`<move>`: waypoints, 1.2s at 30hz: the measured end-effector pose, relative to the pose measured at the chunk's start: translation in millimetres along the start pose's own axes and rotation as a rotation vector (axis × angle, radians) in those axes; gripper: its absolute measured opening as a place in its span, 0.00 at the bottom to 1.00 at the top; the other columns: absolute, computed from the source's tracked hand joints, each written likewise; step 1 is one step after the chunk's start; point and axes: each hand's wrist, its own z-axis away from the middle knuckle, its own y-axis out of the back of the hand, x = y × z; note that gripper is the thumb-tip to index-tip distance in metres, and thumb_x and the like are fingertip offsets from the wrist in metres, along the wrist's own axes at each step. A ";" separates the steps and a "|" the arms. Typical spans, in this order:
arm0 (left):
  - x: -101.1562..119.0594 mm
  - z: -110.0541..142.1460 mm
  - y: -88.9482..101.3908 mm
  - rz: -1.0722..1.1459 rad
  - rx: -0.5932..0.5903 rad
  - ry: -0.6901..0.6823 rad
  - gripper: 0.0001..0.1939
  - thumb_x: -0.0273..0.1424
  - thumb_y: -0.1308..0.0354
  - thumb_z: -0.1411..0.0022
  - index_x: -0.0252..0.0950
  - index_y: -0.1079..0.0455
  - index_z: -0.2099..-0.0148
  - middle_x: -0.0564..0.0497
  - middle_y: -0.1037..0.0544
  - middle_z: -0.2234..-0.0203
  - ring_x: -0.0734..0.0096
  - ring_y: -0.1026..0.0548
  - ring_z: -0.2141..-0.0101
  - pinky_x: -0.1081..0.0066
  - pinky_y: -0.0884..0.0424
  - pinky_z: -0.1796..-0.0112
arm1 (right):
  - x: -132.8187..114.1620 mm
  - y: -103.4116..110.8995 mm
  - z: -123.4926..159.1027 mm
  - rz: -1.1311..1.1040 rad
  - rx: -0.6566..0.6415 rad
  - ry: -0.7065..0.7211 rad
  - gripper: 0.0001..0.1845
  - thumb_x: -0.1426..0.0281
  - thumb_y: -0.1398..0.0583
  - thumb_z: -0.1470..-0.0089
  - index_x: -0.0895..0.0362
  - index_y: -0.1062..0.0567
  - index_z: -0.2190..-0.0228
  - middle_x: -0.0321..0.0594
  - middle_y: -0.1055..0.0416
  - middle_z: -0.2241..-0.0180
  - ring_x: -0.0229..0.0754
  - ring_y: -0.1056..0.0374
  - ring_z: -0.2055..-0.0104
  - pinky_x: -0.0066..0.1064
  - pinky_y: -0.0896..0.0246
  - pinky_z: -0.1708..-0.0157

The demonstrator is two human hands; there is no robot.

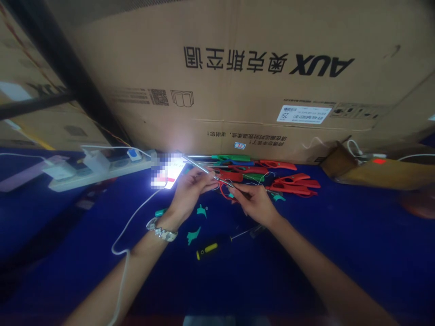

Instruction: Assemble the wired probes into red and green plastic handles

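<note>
My left hand (190, 190), with a metal watch (161, 231) on the wrist, pinches the middle of a long thin metal rod (200, 166) that slants up to the left. My right hand (253, 201) is closed around the lower end of the same tool, next to its red handle (226, 179). Both hands hover over a blue table (340, 244). Under them lie a black and yellow screwdriver (217, 246) and small teal plastic pieces (193, 235). Behind them is a pile of red and green handled tools (288, 181).
A glowing phone (168, 172) lies left of my hands with a white cable (132, 222) trailing toward me. A power strip (84, 174) with plugs sits at the left. A large cardboard box (238, 77) walls the back. A wooden box (374, 172) stands at the right.
</note>
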 end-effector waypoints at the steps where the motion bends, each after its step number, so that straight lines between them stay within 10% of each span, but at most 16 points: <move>1: 0.5 0.1 0.0 0.006 -0.001 0.011 0.15 0.34 0.26 0.50 0.34 0.23 0.61 0.50 0.18 0.69 0.67 0.18 0.65 0.64 0.19 0.56 | -0.2 0.1 0.0 -0.005 -0.003 -0.002 0.21 0.58 0.41 0.38 0.58 0.18 0.53 0.38 0.21 0.77 0.33 0.36 0.85 0.24 0.42 0.84; 19: 1.6 -4.2 4.6 -0.031 -0.057 0.029 0.16 0.36 0.26 0.50 0.33 0.23 0.61 0.48 0.17 0.66 0.67 0.18 0.64 0.64 0.20 0.54 | -1.0 2.2 -1.0 0.052 -0.018 0.015 0.22 0.57 0.42 0.37 0.57 0.19 0.50 0.38 0.19 0.74 0.37 0.30 0.80 0.25 0.37 0.80; 24: 0.6 -5.8 8.0 -0.019 -0.054 -0.008 0.13 0.35 0.27 0.48 0.34 0.22 0.62 0.48 0.17 0.66 0.66 0.18 0.64 0.64 0.19 0.55 | -1.1 1.0 -0.8 0.176 0.004 0.128 0.21 0.62 0.43 0.35 0.52 0.24 0.44 0.41 0.18 0.57 0.41 0.23 0.68 0.34 0.28 0.62; 36: -0.2 -8.4 10.9 -0.009 0.025 -0.025 0.14 0.35 0.27 0.48 0.33 0.23 0.62 0.45 0.16 0.66 0.64 0.17 0.65 0.64 0.19 0.56 | 16.4 -4.1 -3.6 0.179 0.047 0.403 0.19 0.69 0.44 0.34 0.48 0.25 0.44 0.40 0.22 0.61 0.39 0.25 0.63 0.32 0.28 0.59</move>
